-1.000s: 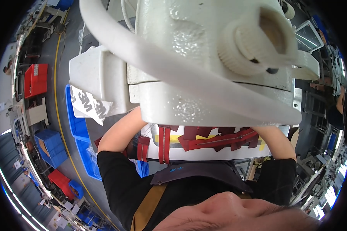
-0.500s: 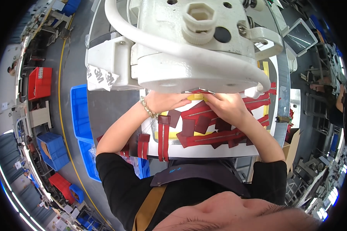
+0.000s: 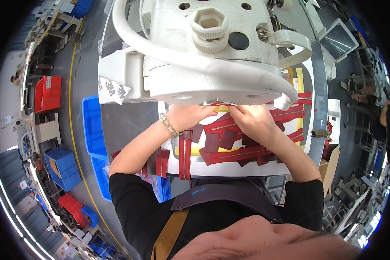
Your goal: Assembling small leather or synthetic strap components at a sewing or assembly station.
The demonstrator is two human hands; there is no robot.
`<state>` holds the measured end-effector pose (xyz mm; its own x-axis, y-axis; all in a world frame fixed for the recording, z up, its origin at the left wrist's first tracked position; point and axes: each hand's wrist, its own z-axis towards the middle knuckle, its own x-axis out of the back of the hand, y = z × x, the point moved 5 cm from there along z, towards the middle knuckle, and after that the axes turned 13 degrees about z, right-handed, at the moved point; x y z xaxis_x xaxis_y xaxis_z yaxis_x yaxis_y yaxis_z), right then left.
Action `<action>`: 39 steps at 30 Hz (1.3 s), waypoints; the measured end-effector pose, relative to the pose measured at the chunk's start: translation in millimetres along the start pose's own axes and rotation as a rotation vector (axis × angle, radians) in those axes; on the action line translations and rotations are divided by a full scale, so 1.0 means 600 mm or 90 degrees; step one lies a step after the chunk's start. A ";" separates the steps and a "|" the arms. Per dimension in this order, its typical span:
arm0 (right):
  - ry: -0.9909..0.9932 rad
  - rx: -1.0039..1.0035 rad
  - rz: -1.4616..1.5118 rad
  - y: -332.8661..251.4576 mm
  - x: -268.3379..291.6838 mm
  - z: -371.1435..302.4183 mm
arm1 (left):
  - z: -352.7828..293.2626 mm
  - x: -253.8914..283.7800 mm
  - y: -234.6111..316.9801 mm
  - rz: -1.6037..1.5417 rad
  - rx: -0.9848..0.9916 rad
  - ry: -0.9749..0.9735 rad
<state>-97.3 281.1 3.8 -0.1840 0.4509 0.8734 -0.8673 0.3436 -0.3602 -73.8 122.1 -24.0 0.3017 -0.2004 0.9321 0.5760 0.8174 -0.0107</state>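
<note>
A white sewing machine head (image 3: 212,82) covers the area in front of me and hides what lies beneath it. At its lower edge, my left hand (image 3: 187,118) has its thumb close to its fingers, and the fingertips are partly hidden. My right hand (image 3: 256,123) is beside it, fingers pressed together and pointing at the same spot. What either hand holds is hidden. A small red strip (image 3: 221,103) shows under the head between them. Around my right hand lie several red zippers (image 3: 242,154) with dark maroon patches (image 3: 212,141). Another red zipper (image 3: 184,158) lies below my left wrist.
Yellow tape (image 3: 300,80) marks the white work surface (image 3: 171,143). A shorter red zipper (image 3: 162,164) reaches over the near edge. Blue bins (image 3: 93,125) stand left of the table, and an open cardboard box (image 3: 331,167) stands at the right. A red bin (image 3: 47,93) is farther left.
The view has shifted slightly, so the machine head appears a little farther left. My hands stay at nearly the same spot under its edge, and the zippers lie as before.
</note>
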 end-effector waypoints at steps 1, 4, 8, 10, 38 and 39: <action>0.003 -0.004 0.005 0.000 -0.001 0.000 | 0.000 0.003 0.002 -0.006 0.003 -0.008; 0.011 -0.001 0.005 -0.001 -0.004 0.000 | 0.002 0.012 0.013 0.008 0.009 -0.014; 0.032 0.012 0.008 0.001 -0.005 -0.001 | -0.006 0.045 0.047 0.165 -0.010 -0.013; 0.028 0.015 0.001 -0.001 -0.007 -0.001 | -0.013 0.054 0.057 0.201 -0.018 -0.007; 0.034 -0.011 0.000 0.000 -0.005 -0.003 | -0.012 0.014 0.066 0.259 0.196 -0.031; 0.033 -0.015 0.002 0.000 -0.006 -0.004 | -0.013 0.009 0.066 0.256 0.194 -0.035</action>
<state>-95.8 281.6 -0.1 -0.1626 0.4935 0.8544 -0.8551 0.3615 -0.3716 -43.2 149.1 -22.1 0.4088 0.1843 0.8938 0.1719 0.9463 -0.2738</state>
